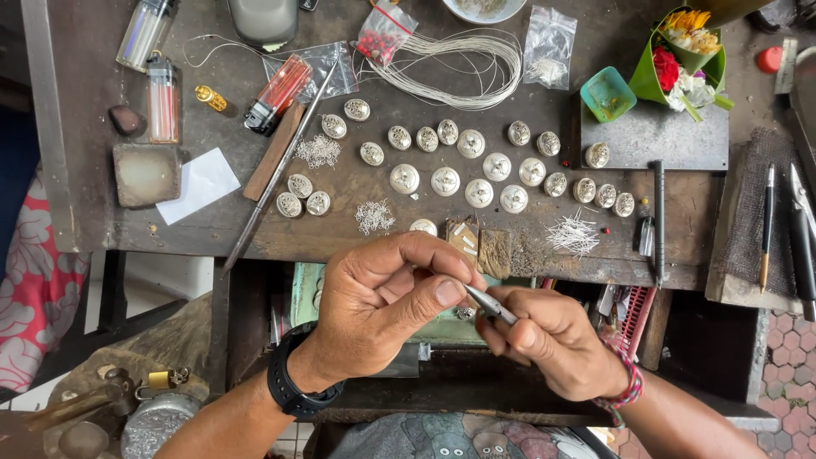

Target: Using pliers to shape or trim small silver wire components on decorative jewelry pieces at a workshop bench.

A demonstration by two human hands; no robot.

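Single head-worn view looking steeply down, close above the worktop [510, 170], its near edge crossing the frame's middle.

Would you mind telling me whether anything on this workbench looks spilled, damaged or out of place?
Nothing stands out. The silver domes lie in loose rows on the bench, the wire bits sit in small heaps, and the wire coil is tidy. The left hand and right hand meet around slim pliers.

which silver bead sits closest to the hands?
The half-hidden silver bead at the bench's front edge, just above the left hand; all the others lie farther back.
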